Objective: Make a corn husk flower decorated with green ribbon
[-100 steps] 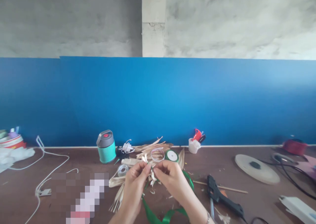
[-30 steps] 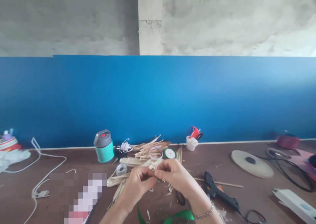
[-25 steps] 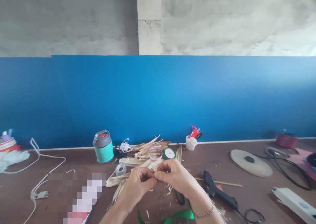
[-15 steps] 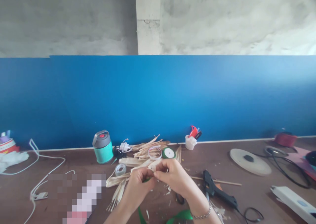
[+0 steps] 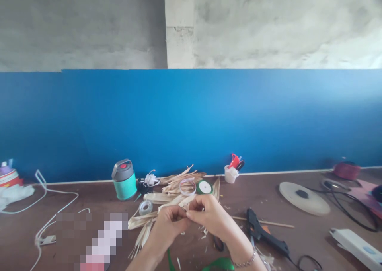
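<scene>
Both hands meet above the table's front middle, fingertips touching. My left hand [image 5: 173, 223] is closed in a pinch. Against it, my right hand [image 5: 209, 215], with a chain bracelet at the wrist, pinches too. Between them is a small pale piece of corn husk [image 5: 185, 204], mostly covered by the fingers. Just beyond lie dried corn husks [image 5: 156, 198] in a loose pile. A green ribbon spool [image 5: 205, 187] and a ring of pale ribbon [image 5: 188, 187] rest on the pile. Below the hands, a green ribbon [image 5: 220, 264] lies on the table.
A black glue gun [image 5: 265, 233] and a thin wooden stick [image 5: 277, 224] lie to the right, near a round lid [image 5: 304, 199] and a white power strip [image 5: 356, 245]. Left are a tape roll [image 5: 145, 208], a teal flask [image 5: 124, 185] and white cables [image 5: 56, 215]. A white cup [image 5: 231, 174] holds red-handled scissors.
Both hands stay together, with only slight finger movement. The green bit that showed by the left fingers is now out of sight. The whole view has shifted slightly.
</scene>
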`<action>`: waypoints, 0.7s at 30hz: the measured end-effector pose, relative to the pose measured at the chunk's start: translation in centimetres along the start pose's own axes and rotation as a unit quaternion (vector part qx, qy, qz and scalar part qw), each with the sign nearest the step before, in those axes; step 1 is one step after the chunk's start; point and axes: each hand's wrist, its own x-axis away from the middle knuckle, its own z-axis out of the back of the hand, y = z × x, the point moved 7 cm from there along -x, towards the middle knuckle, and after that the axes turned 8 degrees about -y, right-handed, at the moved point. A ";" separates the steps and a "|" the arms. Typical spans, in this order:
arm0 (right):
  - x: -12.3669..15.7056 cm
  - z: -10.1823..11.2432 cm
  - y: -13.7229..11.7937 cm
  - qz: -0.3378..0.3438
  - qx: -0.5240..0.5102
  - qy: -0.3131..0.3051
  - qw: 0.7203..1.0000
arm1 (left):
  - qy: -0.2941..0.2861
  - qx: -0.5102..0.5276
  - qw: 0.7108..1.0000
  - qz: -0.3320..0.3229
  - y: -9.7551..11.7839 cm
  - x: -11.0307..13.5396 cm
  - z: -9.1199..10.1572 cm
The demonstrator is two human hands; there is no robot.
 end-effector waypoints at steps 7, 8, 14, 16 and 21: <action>-0.3 -0.4 0.4 0.012 -0.131 -0.039 0.990 | 0.041 0.100 0.993 -0.041 0.6 0.1 0.7; -0.3 -0.5 0.4 0.004 -0.129 -0.042 0.991 | 0.050 0.111 0.991 -0.052 0.7 0.2 0.8; -0.1 -0.9 -0.4 -0.004 -0.111 0.004 0.994 | 0.058 0.134 0.986 -0.085 0.7 0.3 1.1; 0.1 -0.8 -0.8 0.007 -0.100 0.019 0.995 | 0.066 0.124 0.985 -0.096 0.8 0.4 1.2; 0.3 -0.4 -1.1 0.039 -0.039 0.047 0.997 | 0.095 0.107 0.984 -0.101 0.7 0.6 1.4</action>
